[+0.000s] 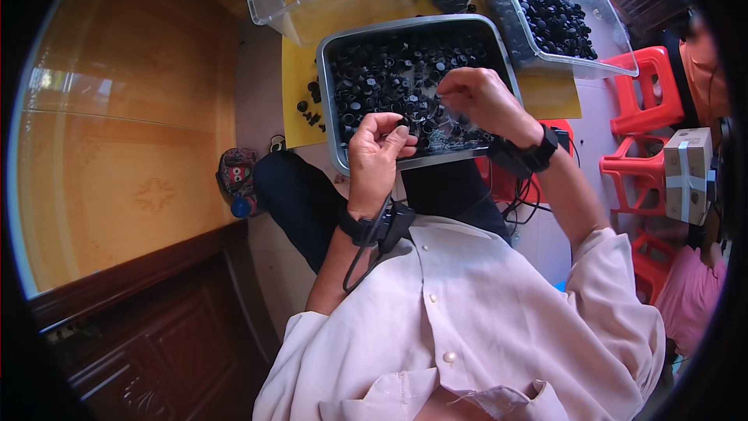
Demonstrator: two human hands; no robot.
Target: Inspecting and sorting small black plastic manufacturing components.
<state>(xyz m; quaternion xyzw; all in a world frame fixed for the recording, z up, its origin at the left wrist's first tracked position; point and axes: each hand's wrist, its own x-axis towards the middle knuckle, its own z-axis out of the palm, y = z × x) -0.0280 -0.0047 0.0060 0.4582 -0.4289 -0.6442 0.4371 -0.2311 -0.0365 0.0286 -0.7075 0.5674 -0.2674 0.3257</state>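
Observation:
A grey tray [510, 62] full of small black round caps [382, 78] rests in front of me, over my knees. My left hand [375, 154] is at the tray's near left, its thumb and fingers pinched on a small black cap [402, 122]. Over the tray's right half, my right hand [487, 101] is closed with its fingertips drawn together. Whatever may be between those fingertips is too small to make out. Each wrist carries a black strapped device with a cable.
A yellow table [296, 78] bears loose caps left of the tray. Two see-through plastic bins stand behind: one at far left [312, 12], another at far right [538, 58] with a heap of caps. Red stools [650, 93], a cardboard box [687, 175] and another person [693, 296] are at right.

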